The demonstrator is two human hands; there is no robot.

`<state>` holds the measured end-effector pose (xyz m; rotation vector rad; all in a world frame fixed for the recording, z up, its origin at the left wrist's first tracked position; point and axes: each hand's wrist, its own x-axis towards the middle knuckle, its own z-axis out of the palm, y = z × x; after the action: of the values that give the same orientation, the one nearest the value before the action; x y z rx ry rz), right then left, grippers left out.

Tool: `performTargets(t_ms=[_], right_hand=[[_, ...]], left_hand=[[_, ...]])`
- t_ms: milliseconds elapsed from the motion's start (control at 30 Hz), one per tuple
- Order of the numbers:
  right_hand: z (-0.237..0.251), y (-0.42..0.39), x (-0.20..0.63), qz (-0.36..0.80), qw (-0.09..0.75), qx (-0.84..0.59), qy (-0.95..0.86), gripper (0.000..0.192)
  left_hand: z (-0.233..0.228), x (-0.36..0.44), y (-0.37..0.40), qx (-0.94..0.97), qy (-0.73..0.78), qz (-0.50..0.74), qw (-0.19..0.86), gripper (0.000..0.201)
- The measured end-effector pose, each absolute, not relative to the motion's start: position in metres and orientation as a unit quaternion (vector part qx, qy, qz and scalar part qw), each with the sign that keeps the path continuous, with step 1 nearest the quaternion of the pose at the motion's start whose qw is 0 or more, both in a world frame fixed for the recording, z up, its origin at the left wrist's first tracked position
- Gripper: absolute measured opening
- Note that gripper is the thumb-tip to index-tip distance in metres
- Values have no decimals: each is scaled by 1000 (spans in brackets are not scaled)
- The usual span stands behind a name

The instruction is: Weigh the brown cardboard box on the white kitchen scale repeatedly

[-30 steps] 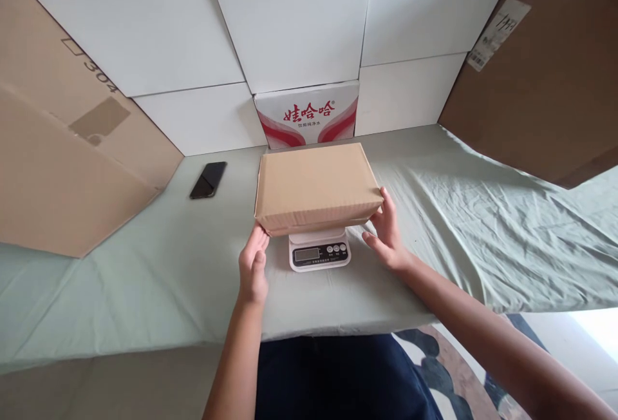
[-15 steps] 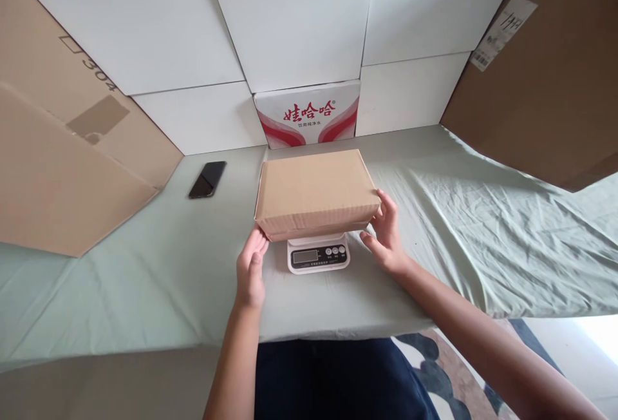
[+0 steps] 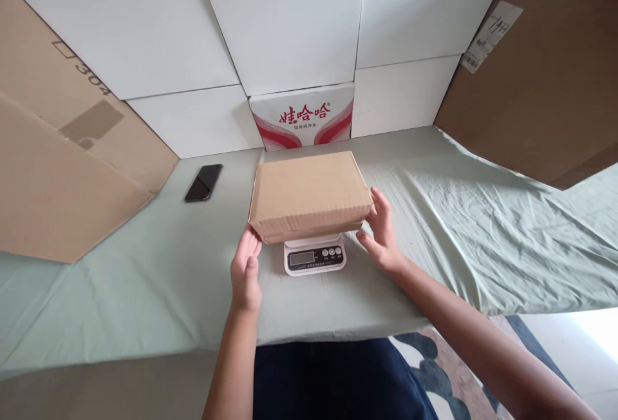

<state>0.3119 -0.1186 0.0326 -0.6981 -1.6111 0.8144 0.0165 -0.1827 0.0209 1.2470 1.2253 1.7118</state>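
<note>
A closed brown cardboard box (image 3: 309,193) lies flat on a small white digital scale (image 3: 315,257), hiding most of the scale's platform. The scale's display and buttons show below the box's near edge. My left hand (image 3: 245,267) presses its fingertips against the box's near left corner. My right hand (image 3: 382,232) cups the near right corner, fingers against the side. Both hands steady the box between them.
A green cloth (image 3: 473,227) covers the table. A black phone (image 3: 203,182) lies to the left. White boxes (image 3: 290,27) and a red-printed carton (image 3: 302,117) stand behind. Large brown cardboard boxes lean at the left (image 3: 62,169) and right (image 3: 545,85).
The box has settled a little lower onto the scale. Both hands stay at its near corners, and the view has shifted slightly.
</note>
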Motion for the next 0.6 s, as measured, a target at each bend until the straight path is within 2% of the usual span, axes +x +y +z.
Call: performTargets(t_ms=[200,367,600], right_hand=[[29,-119,317,306,561,-338,-691,79],[38,-120,320,292,552,-331,-707,70],[74,-53,300,354,605,-277,-658,64]], left_hand=[[21,18,-184,481,474,656,338,81],[22,14,-179,467,474,660,348,80],[64,8,-91,483,451,666,347,78]])
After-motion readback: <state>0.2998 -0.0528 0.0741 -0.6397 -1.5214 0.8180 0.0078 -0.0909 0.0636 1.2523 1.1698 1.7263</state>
